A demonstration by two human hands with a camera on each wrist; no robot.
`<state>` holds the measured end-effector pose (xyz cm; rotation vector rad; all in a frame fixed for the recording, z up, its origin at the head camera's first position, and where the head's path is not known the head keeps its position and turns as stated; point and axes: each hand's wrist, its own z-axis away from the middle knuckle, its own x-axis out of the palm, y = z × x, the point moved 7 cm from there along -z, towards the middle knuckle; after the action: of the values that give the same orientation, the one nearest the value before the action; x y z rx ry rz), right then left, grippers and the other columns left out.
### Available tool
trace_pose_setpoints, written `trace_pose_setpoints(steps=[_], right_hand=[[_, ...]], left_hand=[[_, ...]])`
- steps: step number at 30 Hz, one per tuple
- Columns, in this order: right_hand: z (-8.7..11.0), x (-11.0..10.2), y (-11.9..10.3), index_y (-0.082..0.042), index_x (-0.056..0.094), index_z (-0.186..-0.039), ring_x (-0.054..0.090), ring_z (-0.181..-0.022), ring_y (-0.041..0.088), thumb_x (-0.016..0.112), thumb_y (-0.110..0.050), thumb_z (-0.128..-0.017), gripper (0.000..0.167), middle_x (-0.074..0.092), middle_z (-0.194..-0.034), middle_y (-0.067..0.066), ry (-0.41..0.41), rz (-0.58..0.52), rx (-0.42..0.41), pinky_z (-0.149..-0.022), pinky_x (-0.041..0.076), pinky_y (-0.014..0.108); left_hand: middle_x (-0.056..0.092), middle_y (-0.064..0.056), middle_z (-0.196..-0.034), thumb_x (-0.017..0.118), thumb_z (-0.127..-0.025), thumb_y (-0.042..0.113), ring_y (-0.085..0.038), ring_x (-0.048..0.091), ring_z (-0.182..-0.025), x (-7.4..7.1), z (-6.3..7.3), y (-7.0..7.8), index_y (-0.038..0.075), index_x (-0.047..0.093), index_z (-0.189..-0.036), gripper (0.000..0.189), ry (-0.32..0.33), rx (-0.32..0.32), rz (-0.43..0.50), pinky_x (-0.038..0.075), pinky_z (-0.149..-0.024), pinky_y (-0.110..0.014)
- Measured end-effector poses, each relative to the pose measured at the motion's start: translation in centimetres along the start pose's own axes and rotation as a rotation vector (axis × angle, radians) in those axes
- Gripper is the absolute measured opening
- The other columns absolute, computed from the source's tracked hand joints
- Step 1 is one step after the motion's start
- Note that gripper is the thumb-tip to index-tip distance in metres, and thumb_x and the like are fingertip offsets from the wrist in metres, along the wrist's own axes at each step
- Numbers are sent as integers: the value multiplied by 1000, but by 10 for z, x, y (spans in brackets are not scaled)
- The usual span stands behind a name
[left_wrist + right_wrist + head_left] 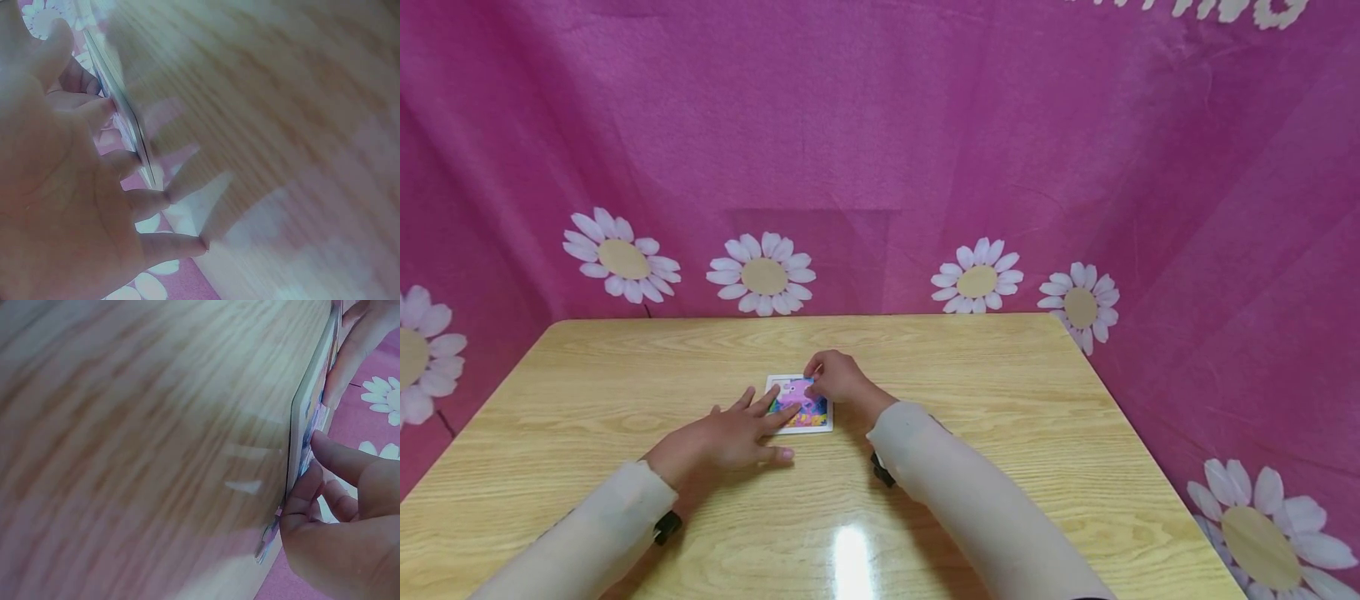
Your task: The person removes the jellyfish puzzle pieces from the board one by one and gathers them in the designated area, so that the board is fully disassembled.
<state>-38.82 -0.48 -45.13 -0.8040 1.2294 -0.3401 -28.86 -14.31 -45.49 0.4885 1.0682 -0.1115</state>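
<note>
A small square picture puzzle with a white frame and a pink figure on blue and yellow lies on the wooden table. My left hand spreads its straight fingers over the puzzle's left side and lower part, with the thumb on the table side. At the upper right corner, my right hand has its fingers curled and its thumb on the picture. Below those fingers, in the right wrist view, a thin colourful piece sticks out past the frame; the fingers pinch at it and hide its upper part.
The light wooden table stretches around both hands. A pink cloth with white daisies hangs behind it and along both sides. A bright glare shows on the table near the front.
</note>
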Motion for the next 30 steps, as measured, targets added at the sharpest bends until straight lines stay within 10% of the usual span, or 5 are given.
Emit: trace_pose_setpoints(steps=[30], right_hand=[[-1,0,-4,-7,69,-94,58,-73,11,75,1,-89,12,66,-82,2,81,-64,-7,-64,45,21]], left_hand=[[9,-12,-174,57,-93,71,-52,1,-155,1,0,-1,33,29,-164,85,5,-9,5,7,-107,-86]])
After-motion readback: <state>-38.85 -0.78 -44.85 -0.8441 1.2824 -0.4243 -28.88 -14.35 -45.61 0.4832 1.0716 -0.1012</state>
